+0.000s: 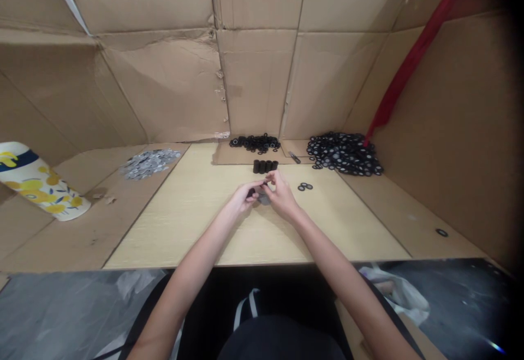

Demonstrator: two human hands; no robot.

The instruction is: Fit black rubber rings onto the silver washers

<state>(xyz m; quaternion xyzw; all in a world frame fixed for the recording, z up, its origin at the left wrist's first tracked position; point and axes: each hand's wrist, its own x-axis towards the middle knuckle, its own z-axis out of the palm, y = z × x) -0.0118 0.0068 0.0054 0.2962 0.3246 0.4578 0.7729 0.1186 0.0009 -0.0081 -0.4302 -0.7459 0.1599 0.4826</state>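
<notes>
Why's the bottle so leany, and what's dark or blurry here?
In the head view, the bottle leans, probably from wide-lens stretching; the head view's right edge fades to black; mid head view, the dark piece in the left hand looks too soft to make out; bottom right, a glint shows by the floor.

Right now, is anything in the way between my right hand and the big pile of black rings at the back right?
Nothing visible blocks your right hand: three loose rings lie flat on the board along the path's near side, and a small tool lies on its far side, left of the ring pile.
</notes>
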